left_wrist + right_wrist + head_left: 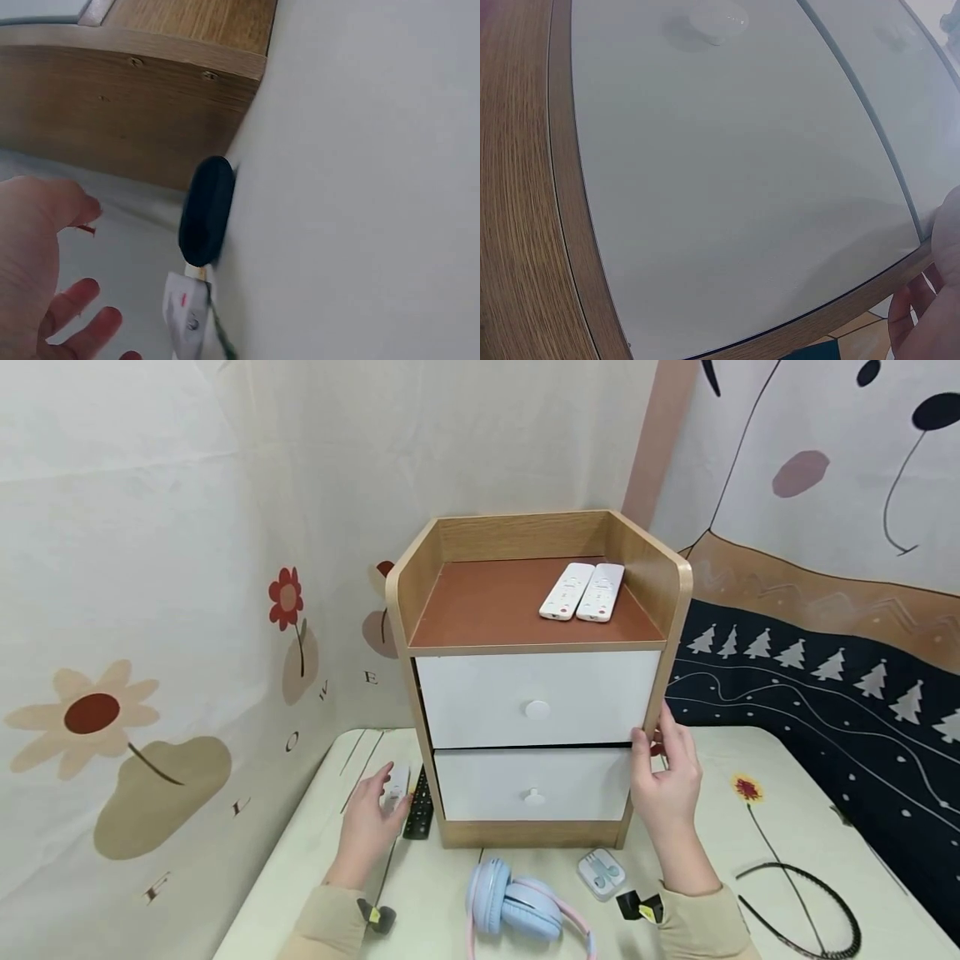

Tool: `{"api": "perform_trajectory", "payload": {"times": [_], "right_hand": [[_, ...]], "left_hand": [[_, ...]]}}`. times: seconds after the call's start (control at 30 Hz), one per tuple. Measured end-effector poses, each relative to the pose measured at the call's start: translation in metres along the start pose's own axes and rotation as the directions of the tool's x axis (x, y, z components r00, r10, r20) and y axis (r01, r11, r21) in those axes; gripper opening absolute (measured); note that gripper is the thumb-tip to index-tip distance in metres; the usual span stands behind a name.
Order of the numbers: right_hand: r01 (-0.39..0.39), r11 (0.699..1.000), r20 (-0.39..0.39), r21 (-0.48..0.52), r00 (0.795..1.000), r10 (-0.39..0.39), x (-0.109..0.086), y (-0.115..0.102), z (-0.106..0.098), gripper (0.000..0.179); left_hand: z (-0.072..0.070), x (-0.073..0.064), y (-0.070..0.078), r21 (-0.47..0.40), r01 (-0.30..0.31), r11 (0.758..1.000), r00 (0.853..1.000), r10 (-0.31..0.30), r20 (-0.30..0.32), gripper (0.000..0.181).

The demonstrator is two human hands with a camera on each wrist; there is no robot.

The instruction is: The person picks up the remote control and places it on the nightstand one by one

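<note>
A small wooden drawer cabinet (528, 835) with two white drawers stands upright on the table. My right hand (669, 777) is at its right side edge, thumb on the front and fingers round the side; the right wrist view shows the edge between them. To the left of the cabinet, my left hand (367, 822) is held with fingers spread and nothing between them. Close beyond it lie a white remote control (397, 783) and a black remote control (420, 806). The left wrist view shows the white remote (186, 307) apart from the fingertips.
Two white remotes (583, 592) lie side by side on the cabinet's brown top. In front are blue headphones (517, 902) and a clear case of earphones (602, 872). A coiled black cable (843, 914) lies at the right. Printed cloth hangs behind and on both sides.
</note>
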State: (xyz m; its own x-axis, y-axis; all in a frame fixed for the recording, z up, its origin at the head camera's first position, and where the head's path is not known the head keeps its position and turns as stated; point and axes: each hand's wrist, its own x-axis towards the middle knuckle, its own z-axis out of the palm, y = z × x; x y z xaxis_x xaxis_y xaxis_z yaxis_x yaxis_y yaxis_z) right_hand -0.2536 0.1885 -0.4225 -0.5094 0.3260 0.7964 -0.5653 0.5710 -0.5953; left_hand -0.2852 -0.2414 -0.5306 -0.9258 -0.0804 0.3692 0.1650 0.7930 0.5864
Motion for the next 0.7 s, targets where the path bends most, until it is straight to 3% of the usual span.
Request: {"api": "perform_trajectory", "payload": {"times": [0.23,0.37,0.7], "right_hand": [[0.01,1.0,-0.015,-0.005,1.0,-0.01,-0.001,0.001,0.0,0.059],[0.007,1.0,-0.01,-0.015,1.0,-0.007,-0.003,0.002,-0.001,0.06],[0.023,1.0,0.002,-0.017,1.0,-0.023,-0.001,0.002,-0.001,0.059]], "left_hand": [[0.004,-0.006,-0.01,-0.019,0.114,0.993,0.987,-0.111,0.116,0.079],[0.004,-0.009,-0.014,0.016,0.139,0.99,0.977,-0.139,0.164,0.079],[0.003,-0.01,-0.014,0.042,0.142,0.989,0.975,-0.147,0.166,0.067]]}}
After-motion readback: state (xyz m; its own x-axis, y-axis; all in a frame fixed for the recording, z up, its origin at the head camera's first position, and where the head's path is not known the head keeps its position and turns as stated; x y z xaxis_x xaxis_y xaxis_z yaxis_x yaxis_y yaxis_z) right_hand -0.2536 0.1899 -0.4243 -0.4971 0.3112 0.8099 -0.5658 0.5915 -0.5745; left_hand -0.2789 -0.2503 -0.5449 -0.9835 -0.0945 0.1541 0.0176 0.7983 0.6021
